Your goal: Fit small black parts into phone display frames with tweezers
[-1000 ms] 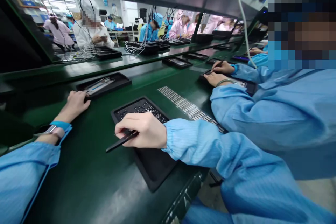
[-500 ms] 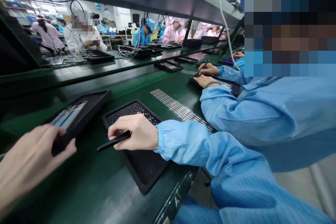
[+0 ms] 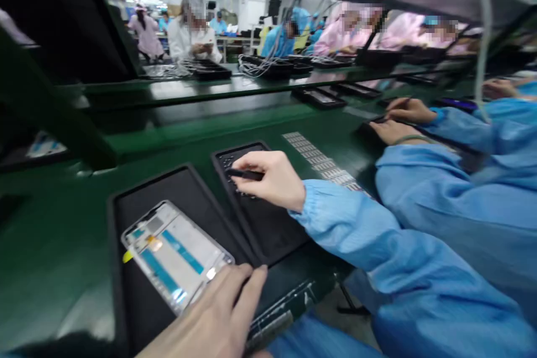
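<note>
My left hand (image 3: pixel 213 316) is near the bottom, its fingers stretched out over the near right side of a black tray (image 3: pixel 180 184). The fingertips lie by the near end of a phone frame (image 3: pixel 176 254), silver with two blue strips and a yellow tab, which rests in that tray. Whether they touch the frame or the rim I cannot tell; the thumb is mostly hidden. My right hand (image 3: pixel 272 179) is closed round black tweezers (image 3: pixel 247 174), held over a second black tray (image 3: pixel 277 235) with small loose pieces (image 3: pixel 229 162) at its far end. The tweezer tips are not distinct.
A sheet of small silver pieces (image 3: pixel 312 151) lies beyond the second tray. To the right, a co-worker's hands (image 3: pixel 398 123) work over another tray. A green post (image 3: pixel 54 100) stands at left. Trays and white cables (image 3: pixel 260 67) line the far shelf; several people sit beyond.
The tray with the phone frame, earlier lifted and tilted in my left hand, now lies flat beside the second tray. My right hand is farther over the loose pieces. The view has swung left.
</note>
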A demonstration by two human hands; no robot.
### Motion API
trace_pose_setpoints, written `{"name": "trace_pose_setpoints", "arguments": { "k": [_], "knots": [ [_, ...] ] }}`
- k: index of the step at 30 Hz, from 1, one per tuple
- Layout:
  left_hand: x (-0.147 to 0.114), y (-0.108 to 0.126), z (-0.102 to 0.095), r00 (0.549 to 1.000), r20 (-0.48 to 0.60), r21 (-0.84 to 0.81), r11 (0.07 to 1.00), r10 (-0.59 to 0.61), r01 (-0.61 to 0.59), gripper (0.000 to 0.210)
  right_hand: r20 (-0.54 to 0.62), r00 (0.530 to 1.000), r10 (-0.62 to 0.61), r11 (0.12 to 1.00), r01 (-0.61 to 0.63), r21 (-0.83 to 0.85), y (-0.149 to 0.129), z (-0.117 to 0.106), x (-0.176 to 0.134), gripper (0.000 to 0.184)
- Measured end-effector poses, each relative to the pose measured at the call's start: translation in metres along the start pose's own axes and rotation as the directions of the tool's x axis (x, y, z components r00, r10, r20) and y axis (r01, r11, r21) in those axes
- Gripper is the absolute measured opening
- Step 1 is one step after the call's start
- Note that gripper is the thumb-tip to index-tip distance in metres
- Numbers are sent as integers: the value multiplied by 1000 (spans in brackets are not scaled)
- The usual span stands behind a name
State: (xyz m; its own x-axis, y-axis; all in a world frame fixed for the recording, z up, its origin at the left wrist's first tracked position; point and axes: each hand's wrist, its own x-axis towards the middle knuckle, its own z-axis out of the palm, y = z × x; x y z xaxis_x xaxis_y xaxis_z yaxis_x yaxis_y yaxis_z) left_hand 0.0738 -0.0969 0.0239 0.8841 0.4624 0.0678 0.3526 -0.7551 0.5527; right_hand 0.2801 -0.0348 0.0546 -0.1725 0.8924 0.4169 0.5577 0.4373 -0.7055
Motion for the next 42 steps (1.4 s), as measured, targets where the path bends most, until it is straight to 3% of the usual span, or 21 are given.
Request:
{"name": "trace_pose_setpoints", "arguments": {
  "k": [2,5,7,9,10,12,13,14,18,23,29,38,42],
  "knots": [
    [12,18,-11,993,113,-59,998,-31,38,67,-12,998,55,998,-54,31,5,1,1,7],
    [18,30,-24,989,141,-123,991,-42,59,61,31,995,92,995,-93,19,14,5,3,10],
    [12,24,-30,998,50,-128,990,-49,55,55,110,990,93,996,-91,-20,19,8,7,12],
    [-1,4,-35,977,-159,-65,989,-143,134,45,216,974,73,996,-61,-63,20,12,15,15],
    [-8,-9,-38,931,-296,-16,975,-216,221,39,264,963,59,996,-40,-75,20,14,19,15],
    [-22,-41,-47,786,-525,81,901,-326,427,33,334,942,36,997,-13,-70,19,20,30,17],
    [-26,-56,-51,739,-566,113,854,-365,508,32,357,934,31,998,-12,-55,19,23,35,17],
    [-28,-70,-56,729,-561,124,830,-392,543,30,378,925,33,999,-22,-34,19,27,39,19],
    [-16,-99,-64,816,-436,107,879,-379,466,26,456,887,70,991,-114,68,24,49,46,25],
    [6,-108,-53,861,-444,61,950,-248,306,25,512,853,97,976,-183,121,30,72,47,23],
    [5,-108,-45,832,-513,13,967,-211,253,19,425,905,-2,986,-69,152,24,78,41,10],
    [5,-108,-43,807,-566,28,974,-171,227,13,378,923,-68,989,14,144,23,80,39,9],
    [4,-108,-43,809,-567,35,977,-155,212,14,307,941,-142,988,118,95,20,79,37,6]
  ]
}}
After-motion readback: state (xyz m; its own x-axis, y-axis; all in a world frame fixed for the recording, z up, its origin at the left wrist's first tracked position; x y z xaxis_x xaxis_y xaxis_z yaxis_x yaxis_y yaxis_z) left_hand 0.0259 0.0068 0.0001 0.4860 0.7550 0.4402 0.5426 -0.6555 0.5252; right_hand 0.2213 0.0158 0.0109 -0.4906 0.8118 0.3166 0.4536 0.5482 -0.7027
